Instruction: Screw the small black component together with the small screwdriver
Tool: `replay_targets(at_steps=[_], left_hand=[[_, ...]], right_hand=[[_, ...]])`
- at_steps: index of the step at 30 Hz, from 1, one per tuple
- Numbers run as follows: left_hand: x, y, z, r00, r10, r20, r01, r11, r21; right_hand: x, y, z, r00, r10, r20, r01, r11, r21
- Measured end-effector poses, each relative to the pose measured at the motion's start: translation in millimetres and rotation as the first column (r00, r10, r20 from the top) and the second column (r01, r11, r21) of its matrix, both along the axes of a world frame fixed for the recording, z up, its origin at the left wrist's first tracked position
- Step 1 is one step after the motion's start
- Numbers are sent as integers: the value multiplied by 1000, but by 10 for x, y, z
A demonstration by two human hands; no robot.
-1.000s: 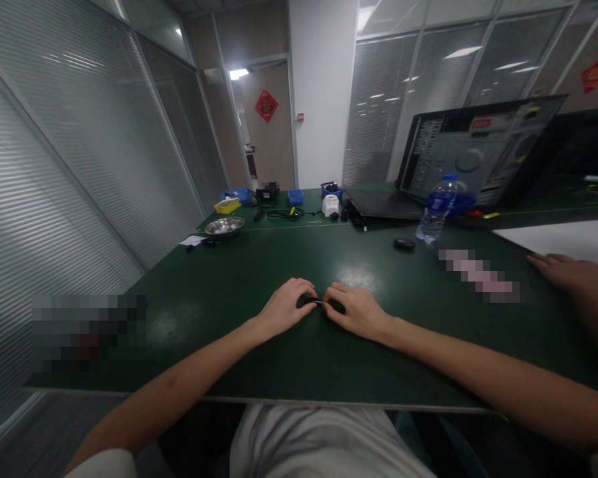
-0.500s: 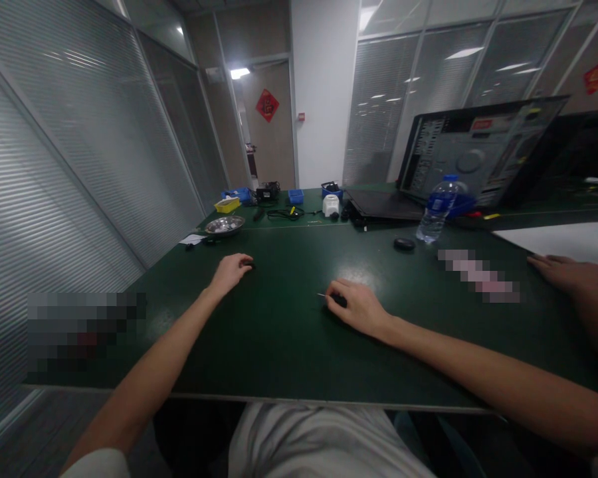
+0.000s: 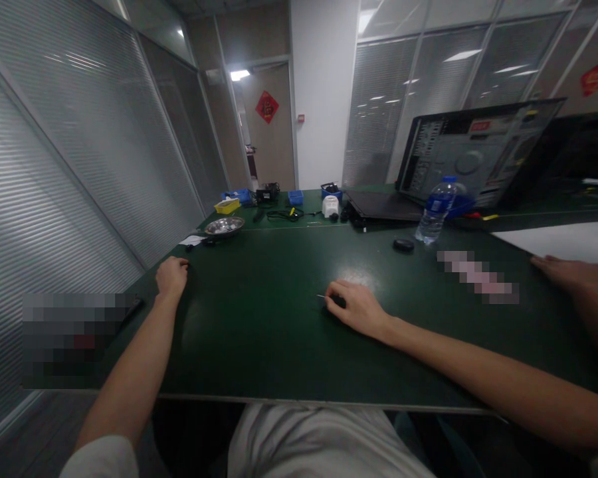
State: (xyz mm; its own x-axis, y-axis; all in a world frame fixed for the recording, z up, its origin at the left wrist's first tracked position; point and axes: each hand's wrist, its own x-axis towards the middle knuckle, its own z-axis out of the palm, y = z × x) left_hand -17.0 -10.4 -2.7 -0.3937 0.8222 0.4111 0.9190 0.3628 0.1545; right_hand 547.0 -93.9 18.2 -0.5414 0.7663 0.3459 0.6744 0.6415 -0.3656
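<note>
My right hand [image 3: 356, 307] pinched a thin metal rod [image 3: 321, 296]; loosening fingers could have dropped it onto the green table [image 3: 259, 332]. Whether my left hand [image 3: 171, 277] held anything, I couldn't tell.

Three hands: the person's left hand [image 3: 172, 275], right hand [image 3: 356, 307], and one co-worker's hand [image 3: 575, 273] at right. One slim metal-tipped tool [image 3: 321, 296]. On the right, one clear plastic bottle [image 3: 429, 229], one computer case [image 3: 478, 143], one black oval object [image 3: 403, 245]. Far: one round steel dish [image 3: 224, 229], one yellow tray [image 3: 228, 207], three blue containers [image 3: 296, 198], two red paper decorations [image 3: 267, 107].
</note>
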Motion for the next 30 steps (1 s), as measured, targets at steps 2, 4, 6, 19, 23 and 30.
replay_targets(at_steps=[2,4,6,19,23,30], left_hand=[[14,2,10,1000,-4,1,4,1000,4],[28,-1,24,1000,-8,-7,8,1000,8],[49,-7,43,999,-11,-30,11,1000,-4],[284,-9,120,994,3,-114,-16,993,-115],[300,-11,128,992,17,-123,-30,994,-105],[289,-28,136,988,46,-146,-58,995,-78]], right_hand=[[-2,-5,6,1000,-2,-2,2,1000,1],[-6,-11,13,1000,-1,-4,1,1000,2],[-9,-16,18,1000,-1,-4,1,1000,1],[-4,-9,16,1000,10,20,-9,1000,-10],[-5,-5,4,1000,16,8,-16,1000,-7],[-15,-9,5,1000,5,18,-5,1000,-1]])
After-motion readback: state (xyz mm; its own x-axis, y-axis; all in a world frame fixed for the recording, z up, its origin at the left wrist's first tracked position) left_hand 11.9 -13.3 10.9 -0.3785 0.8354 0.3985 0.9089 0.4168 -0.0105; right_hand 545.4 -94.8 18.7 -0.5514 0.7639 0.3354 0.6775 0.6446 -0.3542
